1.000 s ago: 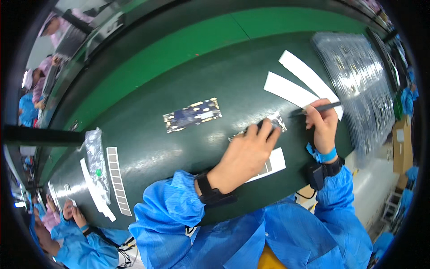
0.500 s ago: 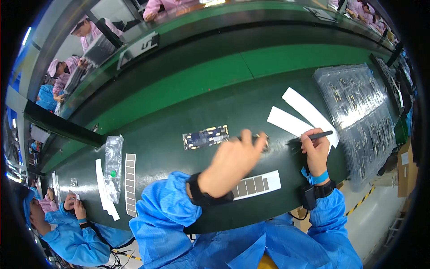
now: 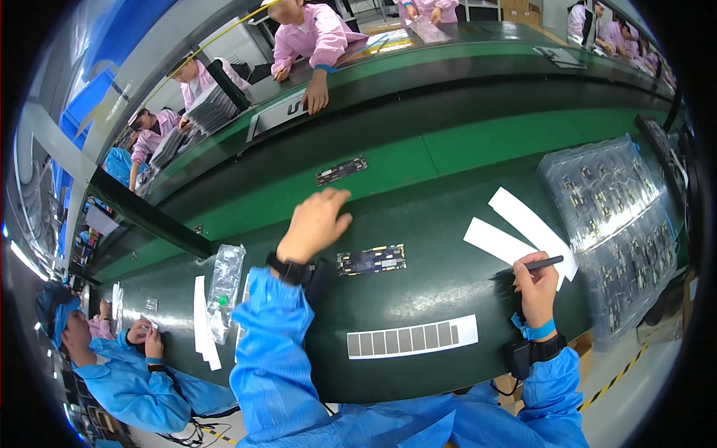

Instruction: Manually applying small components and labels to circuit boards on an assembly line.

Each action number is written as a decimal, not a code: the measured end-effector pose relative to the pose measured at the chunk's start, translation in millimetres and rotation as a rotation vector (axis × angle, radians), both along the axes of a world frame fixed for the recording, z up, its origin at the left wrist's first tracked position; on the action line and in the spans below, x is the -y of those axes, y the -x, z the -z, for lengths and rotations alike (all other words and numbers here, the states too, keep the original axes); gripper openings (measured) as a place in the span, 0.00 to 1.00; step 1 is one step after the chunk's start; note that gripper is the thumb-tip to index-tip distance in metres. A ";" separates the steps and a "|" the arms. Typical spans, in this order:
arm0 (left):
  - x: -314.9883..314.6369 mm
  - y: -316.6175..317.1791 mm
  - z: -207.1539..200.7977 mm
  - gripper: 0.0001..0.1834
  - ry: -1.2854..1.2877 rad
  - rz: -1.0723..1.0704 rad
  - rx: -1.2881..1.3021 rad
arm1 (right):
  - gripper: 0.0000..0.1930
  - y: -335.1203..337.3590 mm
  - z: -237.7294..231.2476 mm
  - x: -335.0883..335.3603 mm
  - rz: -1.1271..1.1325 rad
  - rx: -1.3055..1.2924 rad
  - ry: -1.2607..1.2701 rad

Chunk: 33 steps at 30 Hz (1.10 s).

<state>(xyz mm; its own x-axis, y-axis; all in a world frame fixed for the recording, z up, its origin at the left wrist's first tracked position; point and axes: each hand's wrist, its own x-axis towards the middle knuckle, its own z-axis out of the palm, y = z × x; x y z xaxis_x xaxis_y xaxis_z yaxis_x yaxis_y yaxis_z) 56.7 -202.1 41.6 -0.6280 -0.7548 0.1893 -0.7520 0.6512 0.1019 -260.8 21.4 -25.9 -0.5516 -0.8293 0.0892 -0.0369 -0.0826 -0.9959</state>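
Note:
My left hand [image 3: 314, 225] reaches over the far side of the table, thumb and fingers apart, with nothing visible in it. Beyond its fingertips a dark circuit board [image 3: 342, 171] lies flat on the green belt. A second, blue-black circuit board [image 3: 371, 260] rests on the table, right of my left wrist. In my right hand [image 3: 536, 290] is a slim black pen-like tool [image 3: 544, 263], gripped between thumb and fingers; its working tip is hard to make out. Just beyond that hand are two white paper strips [image 3: 529, 225]. A white sheet of grey rectangular stickers [image 3: 412, 337] lies near the front edge.
Clear plastic trays of boards [image 3: 609, 231] stand at the right. A dark post [image 3: 149, 213] rises at the left, near a clear plastic bag [image 3: 226, 287] and white strips [image 3: 205, 325]. A co-worker in blue [image 3: 134, 381] sits left; a co-worker's hand [image 3: 316, 93] hangs over the opposite bench.
My left hand has moved left and away from me toward the belt, where a board now lies. The view has shifted. My right hand still holds the black tool.

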 end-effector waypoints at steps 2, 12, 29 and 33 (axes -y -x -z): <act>-35.9 -4.8 -8.7 0.28 -0.152 0.104 0.015 | 0.05 -1.5 -0.8 -1.0 -0.008 0.009 -0.017; -75.9 -6.7 10.1 0.29 0.035 0.143 0.106 | 0.05 -5.1 -0.5 -1.5 -0.046 0.031 -0.008; -47.9 59.1 -18.6 0.30 0.092 0.274 0.007 | 0.04 -1.5 -10.8 -2.2 -0.062 0.101 0.052; -19.2 107.0 -15.1 0.28 0.137 0.348 -0.064 | 0.03 -0.5 1.1 -4.0 -0.008 0.032 0.047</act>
